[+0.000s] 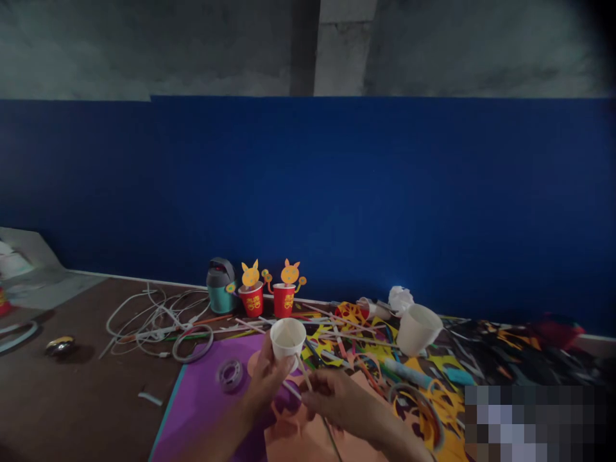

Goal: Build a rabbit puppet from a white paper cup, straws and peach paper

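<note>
My left hand (267,378) is wrapped round a white paper cup (287,335), which is tilted so its open top faces me. Just right of the cup, my right hand (332,394) pinches a thin pale stick (304,372), whose upper end reaches the cup's side. Under both hands lie a purple sheet (206,398) and peach-orange paper (308,439). A clear roll of tape (230,375) rests on the purple sheet left of my left hand.
Behind stand two red cups (251,300) with orange animal faces and a teal-grey container (221,289). Coiled white cable (144,321) lies left. A larger white cup (418,329), a tape roll (416,410) and paper scraps (445,410) lie right. A blue panel (337,192) rises behind.
</note>
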A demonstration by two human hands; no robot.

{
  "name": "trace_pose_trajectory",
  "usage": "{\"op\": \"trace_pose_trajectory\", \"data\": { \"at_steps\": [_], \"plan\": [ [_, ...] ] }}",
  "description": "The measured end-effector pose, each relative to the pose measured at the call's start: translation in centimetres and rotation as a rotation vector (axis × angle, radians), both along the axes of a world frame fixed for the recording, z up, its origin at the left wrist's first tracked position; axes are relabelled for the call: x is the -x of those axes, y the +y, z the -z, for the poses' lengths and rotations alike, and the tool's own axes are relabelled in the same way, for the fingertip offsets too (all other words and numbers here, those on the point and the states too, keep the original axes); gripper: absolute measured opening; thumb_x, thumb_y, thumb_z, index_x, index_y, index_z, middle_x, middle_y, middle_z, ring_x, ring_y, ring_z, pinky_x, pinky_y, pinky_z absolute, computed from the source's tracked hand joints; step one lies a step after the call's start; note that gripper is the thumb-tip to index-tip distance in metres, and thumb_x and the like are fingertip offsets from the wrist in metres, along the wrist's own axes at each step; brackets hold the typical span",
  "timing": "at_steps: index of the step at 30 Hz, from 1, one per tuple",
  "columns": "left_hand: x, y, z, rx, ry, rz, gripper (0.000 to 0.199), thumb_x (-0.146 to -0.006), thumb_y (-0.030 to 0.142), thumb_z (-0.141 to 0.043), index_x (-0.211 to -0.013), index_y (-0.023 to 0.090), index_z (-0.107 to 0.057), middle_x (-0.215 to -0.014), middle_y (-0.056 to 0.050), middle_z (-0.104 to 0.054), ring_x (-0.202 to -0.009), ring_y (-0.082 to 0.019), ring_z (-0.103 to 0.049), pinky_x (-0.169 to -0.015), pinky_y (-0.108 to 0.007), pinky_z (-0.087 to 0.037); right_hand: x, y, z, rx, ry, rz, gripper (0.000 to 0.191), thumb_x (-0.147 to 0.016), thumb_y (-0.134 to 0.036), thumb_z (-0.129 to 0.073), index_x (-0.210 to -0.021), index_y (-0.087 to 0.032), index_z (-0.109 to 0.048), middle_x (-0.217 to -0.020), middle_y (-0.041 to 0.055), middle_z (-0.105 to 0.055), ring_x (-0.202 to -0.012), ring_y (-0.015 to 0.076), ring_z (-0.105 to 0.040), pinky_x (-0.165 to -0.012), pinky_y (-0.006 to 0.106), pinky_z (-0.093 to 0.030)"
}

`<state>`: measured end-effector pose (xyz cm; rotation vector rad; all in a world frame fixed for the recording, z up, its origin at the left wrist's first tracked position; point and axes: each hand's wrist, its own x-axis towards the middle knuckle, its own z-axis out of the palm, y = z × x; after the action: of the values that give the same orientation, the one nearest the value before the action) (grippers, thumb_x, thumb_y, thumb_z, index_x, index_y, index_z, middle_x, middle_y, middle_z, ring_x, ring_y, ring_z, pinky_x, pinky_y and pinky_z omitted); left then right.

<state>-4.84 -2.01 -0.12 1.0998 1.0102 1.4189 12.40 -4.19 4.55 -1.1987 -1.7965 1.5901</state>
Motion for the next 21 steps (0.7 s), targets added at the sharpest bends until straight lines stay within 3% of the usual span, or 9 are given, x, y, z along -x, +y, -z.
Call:
{"op": "trace_pose_trajectory", "data": {
  "at_steps": [4, 13, 21],
  "plan": [
    [0.0, 0.2, -0.1, -0.027, 0.046, 0.001, 0.059, -0.069, 0.033, -0.072, -0.125, 0.027, -0.053, -0.106, -0.007, -0.068, -0.104, -0.029, -0.059, -0.091, -0.035, -0.044, 0.0, -0.2, 0.4, 0.102, -0.011, -0.036, 0.030, -0.089, -0.036, -0.047, -0.079, -0.014, -0.064, -0.048, -0.0040, -0.057, -0.032, 0.0025, -0.033, -0.032, 0.014, -0.022],
    [-0.4, 0.6, 0.8, 0.001, -0.056, -0.044, 0.062, -0.060, 0.037, -0.077, -0.118, 0.023, -0.059, -0.105, -0.009, -0.068, -0.106, -0.032, -0.057, -0.094, -0.039, -0.042, -0.9, -0.2, -0.3, 0.310, 0.187, -0.122, 0.036, -0.086, -0.043, -0.052, -0.082, -0.011, -0.068, -0.042, -0.0046, -0.056, -0.024, 0.0022, -0.032, -0.026, 0.014, -0.022],
    [-0.4, -0.3, -1.0, 0.030, -0.038, 0.026, 0.056, -0.060, 0.033, -0.077, -0.113, 0.024, -0.063, -0.102, -0.009, -0.069, -0.106, -0.031, -0.057, -0.093, -0.039, -0.043, -0.5, -0.3, -0.1, 0.326, 0.224, -0.069, 0.035, -0.084, -0.041, -0.054, -0.074, -0.010, -0.067, -0.039, -0.0034, -0.055, -0.022, 0.0022, -0.030, -0.024, 0.014, -0.020]
  ]
}}
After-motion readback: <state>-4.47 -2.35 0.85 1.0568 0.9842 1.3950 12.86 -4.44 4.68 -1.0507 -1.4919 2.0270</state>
